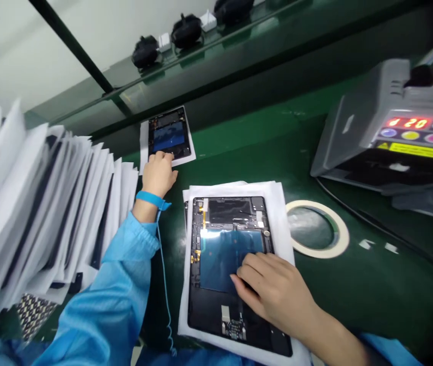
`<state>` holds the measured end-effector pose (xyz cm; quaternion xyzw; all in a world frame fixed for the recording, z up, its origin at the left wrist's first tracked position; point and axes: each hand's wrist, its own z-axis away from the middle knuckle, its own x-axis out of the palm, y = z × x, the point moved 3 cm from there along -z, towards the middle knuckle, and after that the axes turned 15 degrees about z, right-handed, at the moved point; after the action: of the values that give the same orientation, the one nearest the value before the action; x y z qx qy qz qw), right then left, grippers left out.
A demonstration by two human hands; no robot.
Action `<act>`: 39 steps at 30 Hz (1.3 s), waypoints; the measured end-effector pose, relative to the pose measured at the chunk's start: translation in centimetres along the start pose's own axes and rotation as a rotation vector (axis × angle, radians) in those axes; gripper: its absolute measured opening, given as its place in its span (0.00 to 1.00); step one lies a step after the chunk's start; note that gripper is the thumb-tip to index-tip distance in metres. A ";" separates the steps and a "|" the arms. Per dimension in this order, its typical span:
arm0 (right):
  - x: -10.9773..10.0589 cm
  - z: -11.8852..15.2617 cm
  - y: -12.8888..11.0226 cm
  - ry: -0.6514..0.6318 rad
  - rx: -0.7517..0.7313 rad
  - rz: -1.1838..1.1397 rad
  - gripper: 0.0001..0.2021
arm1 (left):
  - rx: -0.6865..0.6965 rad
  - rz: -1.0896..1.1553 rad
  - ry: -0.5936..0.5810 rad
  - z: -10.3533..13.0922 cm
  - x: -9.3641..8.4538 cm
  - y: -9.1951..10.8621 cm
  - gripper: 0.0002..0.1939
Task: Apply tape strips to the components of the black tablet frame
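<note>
An opened tablet back (216,305) with a blue film panel lies on white sheets (281,229) in front of me. My right hand (273,292) rests flat on it, fingertips pressing the blue panel. My left hand (158,174), in a blue sleeve with a blue wrist strap (151,200), reaches forward and touches the near edge of a second, smaller-looking tablet back (168,133) lying on its own white sheet farther away. Whether it grips that edge is unclear.
A slanted row of tablets wrapped in white sheets (41,203) fills the left side. A roll of tape (338,236) lies flat right of the near tablet. A grey machine (376,122) with a red display and coloured buttons stands at right. A glass shelf (186,56) runs behind.
</note>
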<state>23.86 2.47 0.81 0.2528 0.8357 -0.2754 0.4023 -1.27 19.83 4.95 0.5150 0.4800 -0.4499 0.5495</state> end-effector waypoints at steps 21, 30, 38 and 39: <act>0.0 0.4 -0.4 0.056 -0.069 -0.012 0.13 | 0.079 -0.125 -0.115 -0.5 -3.7 0.3 0.16; -1.8 0.9 -1.0 0.136 -0.104 0.044 0.12 | 0.593 -0.060 0.035 18.1 -7.1 12.9 0.15; -8.0 9.9 5.8 0.432 0.139 0.396 0.20 | 0.940 -0.031 -0.024 26.8 -2.9 11.4 0.09; -8.8 10.9 8.0 0.488 0.280 0.496 0.24 | 0.931 -0.028 -0.043 26.8 -1.8 11.2 0.09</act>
<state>39.63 -0.81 0.14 0.5585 0.7746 -0.2127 0.2072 11.24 -6.20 8.51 0.6908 0.2225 -0.6356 0.2633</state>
